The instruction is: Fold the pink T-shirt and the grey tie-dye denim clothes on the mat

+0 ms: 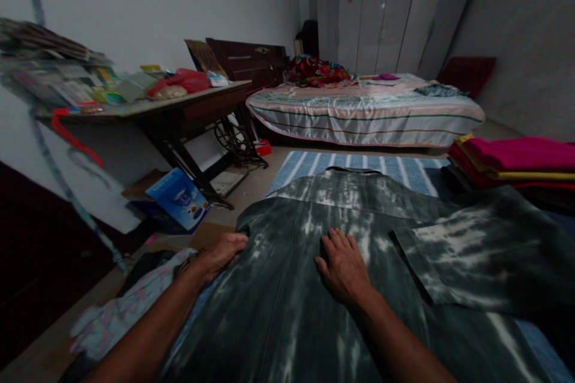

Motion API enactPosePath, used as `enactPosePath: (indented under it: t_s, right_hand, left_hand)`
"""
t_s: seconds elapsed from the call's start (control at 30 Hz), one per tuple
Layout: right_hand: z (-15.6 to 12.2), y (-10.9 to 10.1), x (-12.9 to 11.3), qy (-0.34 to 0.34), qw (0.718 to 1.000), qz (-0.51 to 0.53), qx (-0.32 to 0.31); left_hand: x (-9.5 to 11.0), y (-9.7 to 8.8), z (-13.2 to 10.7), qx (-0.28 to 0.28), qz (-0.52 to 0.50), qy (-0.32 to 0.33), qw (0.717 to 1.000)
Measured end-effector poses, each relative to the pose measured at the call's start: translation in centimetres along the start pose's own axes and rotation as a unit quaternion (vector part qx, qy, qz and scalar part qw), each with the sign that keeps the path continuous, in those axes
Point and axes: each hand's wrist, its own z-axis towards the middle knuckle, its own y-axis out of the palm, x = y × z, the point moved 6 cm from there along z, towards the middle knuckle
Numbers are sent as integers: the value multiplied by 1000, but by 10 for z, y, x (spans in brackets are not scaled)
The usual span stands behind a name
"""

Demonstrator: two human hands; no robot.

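Observation:
A dark green tie-dye shirt point(309, 275) with pale streaks lies spread out, its collar pointing away from me. Its right-hand sleeve is laid inward over the body, with the cuff opening near the middle. My left hand point(227, 251) is closed on the shirt's left edge near the shoulder; the fingertips are partly hidden. Flat on the middle of the shirt rests my right hand point(344, 263), fingers stretched out and a little apart. Beneath the shirt is a blue-and-white striped cloth point(296, 170).
Folded clothes point(525, 158) in pink, yellow and red are stacked at the right. On the left stand a sewing-machine table point(188, 105) with items on it and a blue box point(177, 200) below. A bed point(368, 116) and a wardrobe point(381, 18) are behind.

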Motion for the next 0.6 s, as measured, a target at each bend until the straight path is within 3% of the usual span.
enactPosePath:
  t_s: [0.13,0.27,0.6]
  right_hand:
    - [1,0,0,1,1000,1,0]
    - [1,1,1,4,1000,2,2]
    - [0,-1,0,2,1000,9,13]
  left_hand:
    - [16,-6,6,16,174,51,983]
    - [29,-2,10,13,341,113,933]
    - [52,-5,-3,42,445,172,878]
